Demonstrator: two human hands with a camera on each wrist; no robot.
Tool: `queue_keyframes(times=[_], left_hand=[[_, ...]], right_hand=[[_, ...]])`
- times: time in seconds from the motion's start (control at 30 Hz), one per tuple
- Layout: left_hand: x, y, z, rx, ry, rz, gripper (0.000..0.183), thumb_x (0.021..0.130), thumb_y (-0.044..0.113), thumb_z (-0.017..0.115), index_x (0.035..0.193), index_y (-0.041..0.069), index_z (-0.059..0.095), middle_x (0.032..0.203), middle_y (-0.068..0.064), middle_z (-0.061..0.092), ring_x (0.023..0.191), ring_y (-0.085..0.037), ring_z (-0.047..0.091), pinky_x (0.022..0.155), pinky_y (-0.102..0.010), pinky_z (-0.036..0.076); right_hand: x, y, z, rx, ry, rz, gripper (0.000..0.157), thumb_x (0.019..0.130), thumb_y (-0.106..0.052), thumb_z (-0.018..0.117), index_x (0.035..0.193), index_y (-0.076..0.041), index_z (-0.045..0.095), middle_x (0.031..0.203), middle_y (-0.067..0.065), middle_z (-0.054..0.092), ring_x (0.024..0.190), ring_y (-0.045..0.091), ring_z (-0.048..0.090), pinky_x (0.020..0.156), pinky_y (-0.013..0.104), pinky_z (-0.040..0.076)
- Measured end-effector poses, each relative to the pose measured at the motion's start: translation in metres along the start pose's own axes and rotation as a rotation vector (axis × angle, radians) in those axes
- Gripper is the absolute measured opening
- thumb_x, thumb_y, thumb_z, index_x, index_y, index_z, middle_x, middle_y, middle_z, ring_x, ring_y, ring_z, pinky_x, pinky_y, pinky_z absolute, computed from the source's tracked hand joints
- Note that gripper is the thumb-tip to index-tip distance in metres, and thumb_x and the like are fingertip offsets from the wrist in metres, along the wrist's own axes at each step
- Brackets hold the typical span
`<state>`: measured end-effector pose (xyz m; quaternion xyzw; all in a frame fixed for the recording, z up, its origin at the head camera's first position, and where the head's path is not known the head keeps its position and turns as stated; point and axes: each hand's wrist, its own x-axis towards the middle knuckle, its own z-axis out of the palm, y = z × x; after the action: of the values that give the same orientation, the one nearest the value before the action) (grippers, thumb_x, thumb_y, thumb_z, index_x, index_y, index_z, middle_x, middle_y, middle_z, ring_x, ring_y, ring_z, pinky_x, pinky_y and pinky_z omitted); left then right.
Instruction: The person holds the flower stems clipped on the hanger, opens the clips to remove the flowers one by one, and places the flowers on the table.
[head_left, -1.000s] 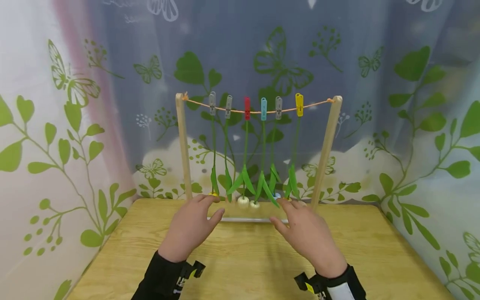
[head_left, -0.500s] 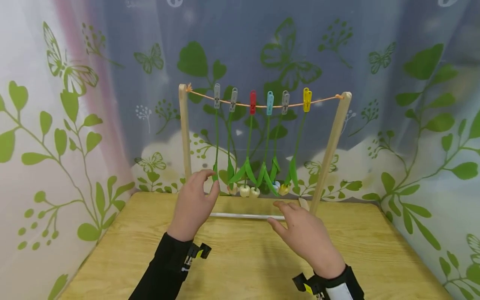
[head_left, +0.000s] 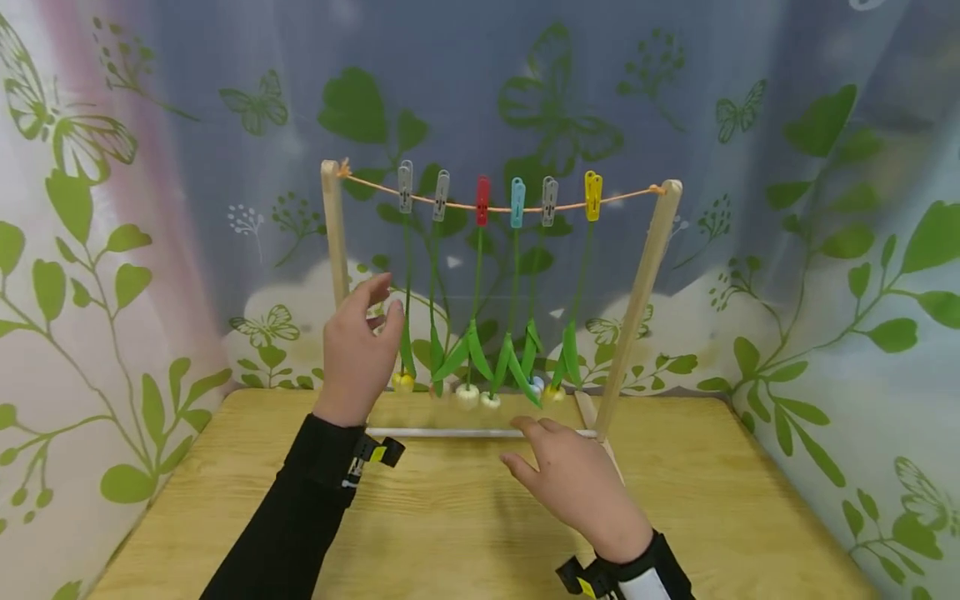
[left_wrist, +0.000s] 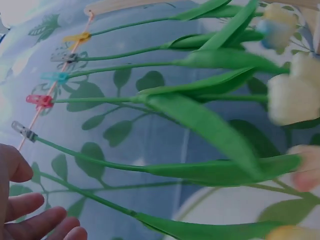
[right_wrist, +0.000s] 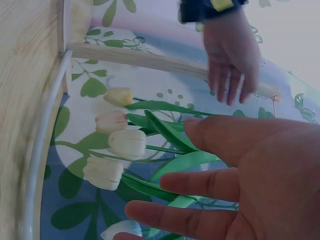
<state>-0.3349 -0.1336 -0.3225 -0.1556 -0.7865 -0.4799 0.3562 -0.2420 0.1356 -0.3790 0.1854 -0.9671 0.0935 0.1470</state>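
Left post (head_left: 334,233) of the wooden frame: upright, one end of the orange string (head_left: 461,206) tied at its top. Left hand (head_left: 358,354): raised in front of this post, beside the leftmost stem. Its fingers are loosely bent and spread, nothing between them; the left wrist view shows them just apart from that stem.

Six artificial tulips hang head-down from the string, each stem under its own clothespin. In order:
1. Yellow tulip (head_left: 403,382), clear grey clothespin (head_left: 406,187); nearest to the left hand.
2. Pale pink tulip (right_wrist: 111,121), second grey clothespin (head_left: 440,196); bloom faint in the head view.
3. White tulip (head_left: 467,397), red clothespin (head_left: 482,202).
4. Second white tulip (head_left: 491,401), light blue clothespin (head_left: 517,202).
5. Blue-and-white tulip (head_left: 536,386), third grey clothespin (head_left: 549,202); bloom partly behind a green leaf.
6. Pale yellow tulip (head_left: 555,392), yellow clothespin (head_left: 592,197).

White rod (head_left: 450,432): runs across the frame low down, below the blooms, near the wooden tabletop (head_left: 450,525).

Right hand (head_left: 573,479): in front of the rod's right part, palm facing the tulips, fingers spread and extended, holding nothing.

Right post (head_left: 641,308): leans outward in the head view; string's other end tied near its top. Leaf-and-butterfly-print curtain (head_left: 750,208) behind.
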Motion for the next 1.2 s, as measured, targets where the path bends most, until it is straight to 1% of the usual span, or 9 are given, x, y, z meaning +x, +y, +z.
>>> queue_keyframes(times=[0.17,0.33,0.53,0.57,0.63,0.77,0.9,1.03,1.2], left_hand=[[0.026,0.015,-0.006,-0.047,-0.060,-0.060,0.051,0.109,0.043,0.049,0.155,0.021,0.047,0.149,-0.007,0.058,0.138,-0.020,0.055,0.107,-0.029,0.053],[0.048,0.029,-0.008,-0.083,-0.074,-0.092,0.049,0.110,0.038,0.051,0.155,0.019,0.046,0.151,-0.005,0.056,0.138,-0.020,0.055,0.108,-0.033,0.052],[0.069,0.036,-0.007,-0.060,-0.079,-0.091,0.048,0.110,0.034,0.054,0.153,0.015,0.049,0.147,-0.005,0.059,0.132,-0.022,0.059,0.105,-0.035,0.053],[0.071,0.037,-0.006,-0.061,-0.083,-0.095,0.048,0.109,0.034,0.054,0.153,0.015,0.049,0.147,-0.005,0.059,0.132,-0.022,0.059,0.105,-0.035,0.053],[0.075,0.038,-0.005,-0.052,-0.091,-0.108,0.048,0.109,0.036,0.054,0.152,0.015,0.049,0.146,-0.005,0.060,0.131,-0.022,0.059,0.104,-0.034,0.054],[0.082,0.037,-0.002,-0.052,-0.086,-0.120,0.045,0.109,0.036,0.056,0.149,0.015,0.053,0.142,-0.005,0.062,0.129,-0.022,0.061,0.100,-0.035,0.055],[0.084,0.036,0.002,-0.050,-0.059,-0.113,0.036,0.108,0.029,0.058,0.141,0.014,0.059,0.135,-0.005,0.066,0.120,-0.022,0.065,0.093,-0.034,0.056],[0.085,0.038,0.003,-0.061,-0.036,-0.105,0.028,0.107,0.021,0.061,0.133,0.010,0.065,0.125,-0.007,0.071,0.109,-0.023,0.068,0.084,-0.037,0.057],[0.087,0.042,0.005,-0.107,-0.045,-0.101,0.027,0.106,0.017,0.062,0.131,0.007,0.066,0.120,-0.010,0.073,0.105,-0.026,0.072,0.088,-0.035,0.060]], right_hand=[[0.001,-0.005,0.004,0.005,-0.018,-0.007,0.050,0.098,-0.048,0.069,0.137,-0.017,0.065,0.118,0.007,0.076,0.074,0.017,0.073,0.049,0.026,0.050],[0.001,-0.007,0.005,0.023,-0.038,-0.020,0.050,0.099,-0.048,0.067,0.137,-0.016,0.066,0.118,0.006,0.076,0.080,0.019,0.074,0.053,0.029,0.054],[-0.005,-0.007,0.008,0.101,-0.108,-0.068,0.048,0.101,-0.047,0.065,0.138,-0.016,0.065,0.123,0.005,0.075,0.098,0.021,0.076,0.074,0.040,0.064],[-0.006,-0.006,0.009,0.101,-0.117,-0.073,0.049,0.101,-0.048,0.065,0.138,-0.017,0.065,0.125,0.004,0.074,0.103,0.021,0.075,0.078,0.040,0.065],[-0.009,-0.005,0.012,0.101,-0.127,-0.081,0.048,0.100,-0.047,0.065,0.137,-0.016,0.066,0.124,0.004,0.074,0.103,0.021,0.075,0.076,0.039,0.064],[-0.012,0.000,0.017,0.083,-0.126,-0.095,0.045,0.099,-0.045,0.068,0.134,-0.017,0.067,0.112,0.002,0.076,0.092,0.017,0.075,0.064,0.031,0.060],[-0.015,0.006,0.018,0.064,-0.121,-0.113,0.045,0.099,-0.045,0.068,0.134,-0.016,0.068,0.110,0.001,0.076,0.090,0.015,0.075,0.063,0.029,0.059],[-0.017,0.010,0.014,0.038,-0.112,-0.129,0.047,0.100,-0.048,0.066,0.134,-0.014,0.068,0.114,0.003,0.077,0.093,0.016,0.076,0.065,0.031,0.061],[-0.013,0.014,0.002,0.001,-0.131,-0.154,0.049,0.100,-0.049,0.065,0.135,-0.015,0.067,0.114,0.003,0.078,0.092,0.016,0.076,0.066,0.032,0.063]])
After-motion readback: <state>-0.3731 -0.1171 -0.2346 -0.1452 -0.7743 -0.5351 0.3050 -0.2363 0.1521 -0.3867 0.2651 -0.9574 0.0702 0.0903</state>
